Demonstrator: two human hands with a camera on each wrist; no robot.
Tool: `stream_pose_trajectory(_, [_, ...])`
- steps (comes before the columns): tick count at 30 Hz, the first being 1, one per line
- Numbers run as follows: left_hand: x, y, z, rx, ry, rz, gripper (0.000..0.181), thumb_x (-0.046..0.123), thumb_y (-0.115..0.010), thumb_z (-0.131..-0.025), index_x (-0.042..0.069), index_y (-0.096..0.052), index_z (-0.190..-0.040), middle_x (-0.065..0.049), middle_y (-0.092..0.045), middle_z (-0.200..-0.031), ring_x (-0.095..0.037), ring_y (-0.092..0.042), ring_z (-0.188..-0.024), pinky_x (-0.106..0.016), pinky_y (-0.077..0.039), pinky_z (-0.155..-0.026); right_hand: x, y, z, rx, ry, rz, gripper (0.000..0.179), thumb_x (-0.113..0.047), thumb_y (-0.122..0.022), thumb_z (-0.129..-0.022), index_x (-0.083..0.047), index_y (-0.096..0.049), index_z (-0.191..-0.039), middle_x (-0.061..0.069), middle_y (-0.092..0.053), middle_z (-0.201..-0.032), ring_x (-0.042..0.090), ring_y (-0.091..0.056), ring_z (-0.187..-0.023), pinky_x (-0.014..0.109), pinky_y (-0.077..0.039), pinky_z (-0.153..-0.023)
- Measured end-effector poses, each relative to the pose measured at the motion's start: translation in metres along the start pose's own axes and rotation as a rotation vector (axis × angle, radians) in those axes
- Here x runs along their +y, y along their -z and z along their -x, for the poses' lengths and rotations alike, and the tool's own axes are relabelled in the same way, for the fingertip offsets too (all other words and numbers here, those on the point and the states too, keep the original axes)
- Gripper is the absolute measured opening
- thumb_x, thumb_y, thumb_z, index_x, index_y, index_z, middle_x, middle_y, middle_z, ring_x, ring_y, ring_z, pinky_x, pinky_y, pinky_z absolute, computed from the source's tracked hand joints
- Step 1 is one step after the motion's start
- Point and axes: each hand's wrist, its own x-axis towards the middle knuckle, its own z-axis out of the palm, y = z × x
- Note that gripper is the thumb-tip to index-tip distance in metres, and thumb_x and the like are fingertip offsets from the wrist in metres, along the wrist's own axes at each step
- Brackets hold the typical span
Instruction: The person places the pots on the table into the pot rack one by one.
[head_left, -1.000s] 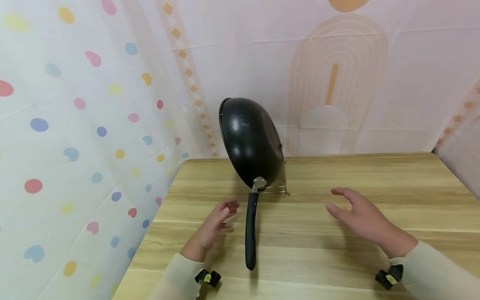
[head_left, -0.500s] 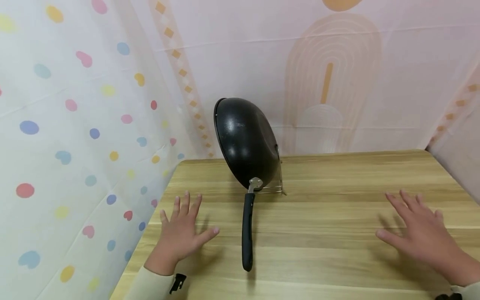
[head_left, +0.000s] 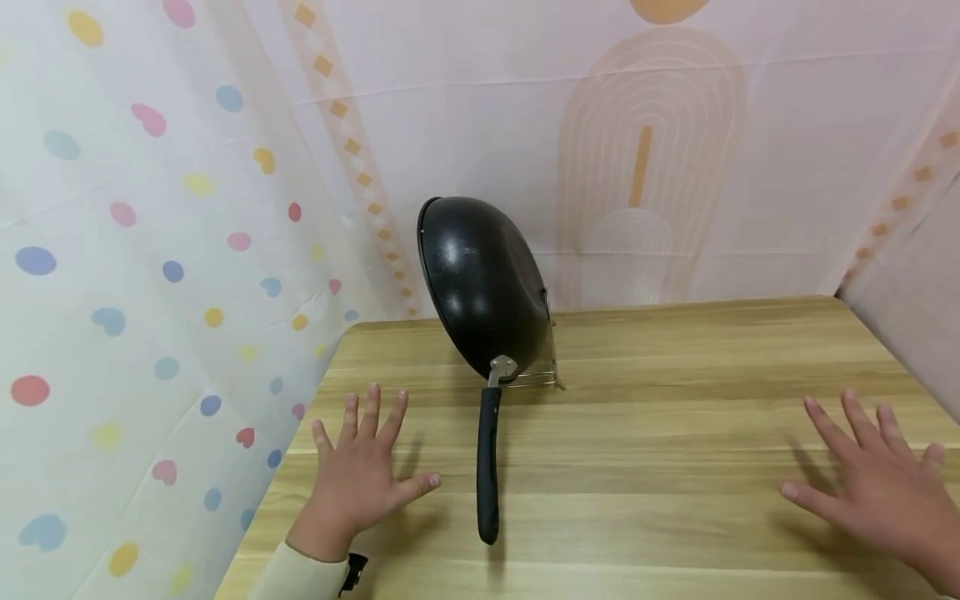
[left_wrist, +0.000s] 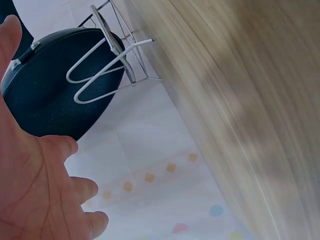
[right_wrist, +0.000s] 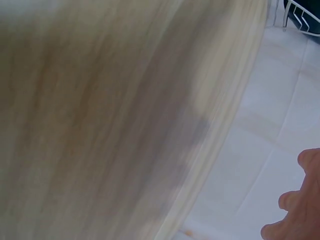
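Note:
A black wok point(head_left: 480, 283) stands on its side in a wire rack point(head_left: 552, 350), its rounded underside showing in the head view. Its black handle point(head_left: 488, 467) slants down toward the front of the table. Left of the handle, my left hand point(head_left: 356, 487) is held palm down with fingers spread, its thumb pointing at the handle but apart from it. Far to the right, my right hand point(head_left: 881, 492) is spread the same way over the table and holds nothing. The left wrist view shows the wok point(left_wrist: 60, 80) leaning in the rack point(left_wrist: 112, 55) beyond the fingers.
The wood-grain table point(head_left: 660, 433) runs back to a pale patterned curtain point(head_left: 652, 167). On the left hangs a white curtain with coloured dots point(head_left: 172, 275). A grey-white surface point(head_left: 907, 300) borders the table on the right.
Both hands have moved apart, away from the wok, and their fingers have spread out. The wok and rack sit unmoved on the table; the head view has shifted slightly.

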Motion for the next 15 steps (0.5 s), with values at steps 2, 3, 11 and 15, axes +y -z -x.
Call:
stream_pose_trajectory(2, [0.0007,-0.0010,-0.0002,0.002,0.001,0.002,0.117,0.084,-0.065,-0.082,0.022,-0.020,-0.170,-0.023,-0.008,-0.175,-0.055,-0.006,-0.159,-0.091,0.000,-0.108,0.0033,-0.0003,-0.0006,-0.001,-0.004,0.007,0.119,-0.069,-0.071,-0.090,-0.016,-0.001,-0.170,0.043,0.003,-0.165,0.080,0.002,-0.139,0.101,-0.002,-0.085])
stream_pose_trajectory(3, [0.0011,-0.0013,-0.0002,0.001,0.002,0.002,0.117,0.084,-0.065,-0.082,0.021,-0.020,-0.170,-0.023,-0.008,-0.175,-0.055,-0.006,-0.159,-0.091,0.000,-0.108,0.0047,-0.0003,-0.0009,0.005,-0.005,0.009,0.119,-0.068,-0.071,-0.090,-0.016,-0.001,-0.170,0.043,0.003,-0.165,0.080,0.001,-0.139,0.101,-0.002,-0.085])
stream_pose_trajectory(11, [0.0016,-0.0008,-0.0004,0.003,-0.001,-0.001,0.117,0.082,-0.066,-0.082,0.019,-0.021,-0.170,-0.024,-0.008,-0.175,-0.055,-0.006,-0.159,-0.090,-0.002,-0.109,0.0053,0.0001,-0.0013,0.056,-0.006,-0.011,0.118,-0.066,-0.073,-0.089,-0.018,-0.003,-0.170,0.039,0.002,-0.168,0.074,0.002,-0.145,0.100,-0.004,-0.089])
stream_pose_trajectory(15, [0.0020,-0.0003,0.0003,0.005,-0.004,-0.004,0.117,0.083,-0.066,-0.082,0.019,-0.023,-0.169,-0.023,-0.010,-0.175,-0.055,-0.007,-0.159,-0.090,-0.003,-0.109,0.0043,-0.0002,-0.0012,0.053,-0.008,-0.018,0.117,-0.065,-0.073,-0.089,-0.018,-0.003,-0.170,0.039,0.002,-0.168,0.074,0.003,-0.146,0.100,-0.004,-0.089])
